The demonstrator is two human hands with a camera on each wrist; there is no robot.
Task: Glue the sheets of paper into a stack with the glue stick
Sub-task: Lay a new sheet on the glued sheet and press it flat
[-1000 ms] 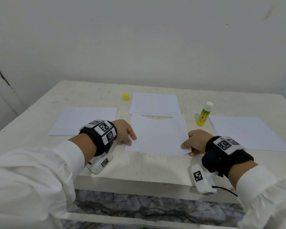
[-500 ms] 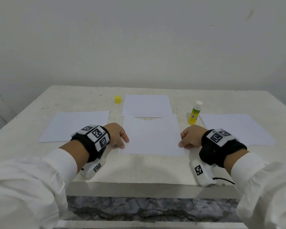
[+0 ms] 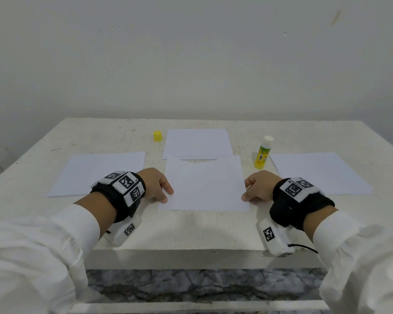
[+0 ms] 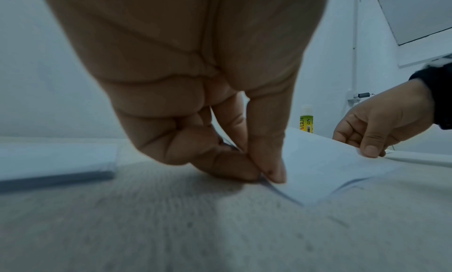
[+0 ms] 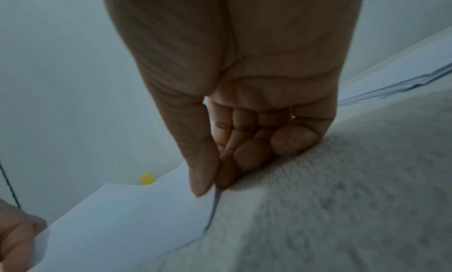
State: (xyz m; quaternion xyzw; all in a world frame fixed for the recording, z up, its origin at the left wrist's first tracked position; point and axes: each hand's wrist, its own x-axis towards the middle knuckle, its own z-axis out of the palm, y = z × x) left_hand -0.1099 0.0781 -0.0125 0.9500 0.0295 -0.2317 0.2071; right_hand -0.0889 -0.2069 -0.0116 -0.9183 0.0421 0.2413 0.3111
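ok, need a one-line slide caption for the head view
Both hands, left hand and right hand, pinch the centre sheet by its side edges; uncapped glue stick stands nearby.

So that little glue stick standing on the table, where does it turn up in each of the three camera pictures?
Head view: the glue stick stands uncapped, right of centre, just past the right hand.
Left wrist view: it shows right of centre, behind the held sheet.
Right wrist view: not in the picture.
Shared landmark: the held sheet, pinched at both side edges, appears in all three.
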